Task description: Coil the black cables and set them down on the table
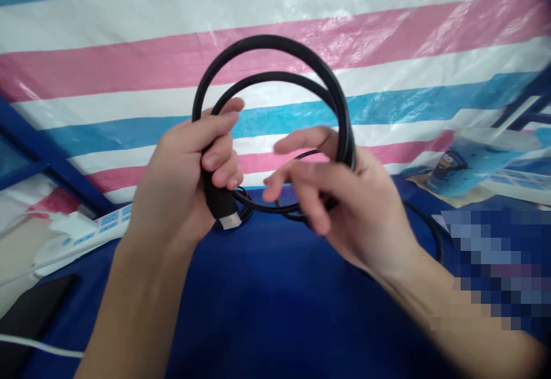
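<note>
A thick black cable (267, 42) is bent into loops held up between both hands. My left hand (185, 161) is closed around one side of the loops. Below its fingers sticks out the cable's black plug (219, 198), with a flat, pale metallic end that looks like an HDMI connector. My right hand (357, 207) has the other side of the loops in the crook between thumb and index finger. Its fingers are loosely bent, somewhat apart and blurred. More of the cable hangs behind the hands, partly hidden.
The blue table surface (267, 298) lies below. At left are a white power strip (99, 227) with a plugged-in charger, a black flat device (38, 316) and a white cord (38, 341). A blue drink cup (469, 161) stands at right. A striped sheet (142, 74) hangs behind.
</note>
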Available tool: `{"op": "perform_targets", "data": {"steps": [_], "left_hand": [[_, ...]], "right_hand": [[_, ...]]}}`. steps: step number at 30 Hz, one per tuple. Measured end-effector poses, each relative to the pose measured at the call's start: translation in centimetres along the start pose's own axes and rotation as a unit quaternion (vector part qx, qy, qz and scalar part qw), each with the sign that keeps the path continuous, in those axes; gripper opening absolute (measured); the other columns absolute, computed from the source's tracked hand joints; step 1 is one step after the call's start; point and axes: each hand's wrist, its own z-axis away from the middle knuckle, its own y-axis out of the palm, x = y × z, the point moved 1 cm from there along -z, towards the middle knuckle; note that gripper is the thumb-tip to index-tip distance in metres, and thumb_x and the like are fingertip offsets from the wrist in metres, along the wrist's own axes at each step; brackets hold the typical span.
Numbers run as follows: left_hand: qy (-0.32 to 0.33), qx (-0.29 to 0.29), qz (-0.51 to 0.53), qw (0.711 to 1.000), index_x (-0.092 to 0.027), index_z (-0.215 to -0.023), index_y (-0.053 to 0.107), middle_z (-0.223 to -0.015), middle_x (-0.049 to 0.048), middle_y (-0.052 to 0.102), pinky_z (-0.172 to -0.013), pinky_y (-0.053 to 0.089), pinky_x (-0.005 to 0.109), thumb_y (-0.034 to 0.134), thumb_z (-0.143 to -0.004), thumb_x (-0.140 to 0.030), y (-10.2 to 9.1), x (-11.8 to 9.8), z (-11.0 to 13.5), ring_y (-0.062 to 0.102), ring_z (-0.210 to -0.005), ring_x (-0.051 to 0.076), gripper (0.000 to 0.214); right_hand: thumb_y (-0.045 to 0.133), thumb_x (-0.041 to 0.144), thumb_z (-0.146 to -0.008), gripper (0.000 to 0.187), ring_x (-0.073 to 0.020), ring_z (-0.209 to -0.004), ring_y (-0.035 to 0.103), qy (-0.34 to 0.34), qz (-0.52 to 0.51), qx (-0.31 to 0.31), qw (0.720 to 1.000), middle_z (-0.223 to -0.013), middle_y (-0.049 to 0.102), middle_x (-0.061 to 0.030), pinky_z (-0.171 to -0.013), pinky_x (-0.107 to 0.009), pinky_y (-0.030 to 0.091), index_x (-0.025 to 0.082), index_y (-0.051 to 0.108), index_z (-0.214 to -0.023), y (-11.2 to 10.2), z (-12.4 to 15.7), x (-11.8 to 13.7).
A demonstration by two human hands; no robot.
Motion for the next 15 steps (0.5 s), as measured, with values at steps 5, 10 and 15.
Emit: {"op": "perform_targets", "data": {"steps": [5,10,15], "left_hand": [[-0.027,0.103,-0.051,0.993,-0.016,-0.061,0.051,-0.049,-0.0039,0.033,-0.040,0.043,0.021,0.048,-0.074,-0.006,0.0,-0.9,1.0,0.037,-0.033,0.006,0.017],[-0.015,0.151,-0.090,0.984,-0.016,-0.056,0.050,-0.052,-0.0013,0.043,-0.041,0.043,0.022,0.043,-0.074,-0.013,-0.1,-1.4,1.3,0.043,-0.035,0.007,0.019],[-0.022,0.174,-0.176,0.969,-0.016,-0.068,0.067,-0.041,-0.0047,0.033,-0.032,0.021,0.012,0.066,-0.069,-0.017,-0.2,-0.2,0.8,0.028,-0.033,0.003,0.002]], "right_hand": [[0.047,0.018,-0.090,0.012,-0.0041,-0.029,0.027,0.032,-0.032,0.002,0.999,-0.036,0.023,0.0112,-0.044,-0.021,0.036,0.019,0.059,-0.093,-1.8,-0.5,1.4],[0.051,0.018,-0.089,0.012,-0.0027,-0.032,0.024,0.045,0.020,0.084,0.995,-0.039,0.027,0.0103,-0.041,-0.020,0.030,0.018,0.062,-0.091,-2.7,-0.3,2.3],[0.058,0.026,-0.089,0.011,-0.0021,-0.033,0.028,0.065,0.072,0.118,0.988,-0.042,0.034,0.0094,-0.035,-0.017,0.024,0.017,0.063,-0.091,-2.9,-0.2,1.4]]}}
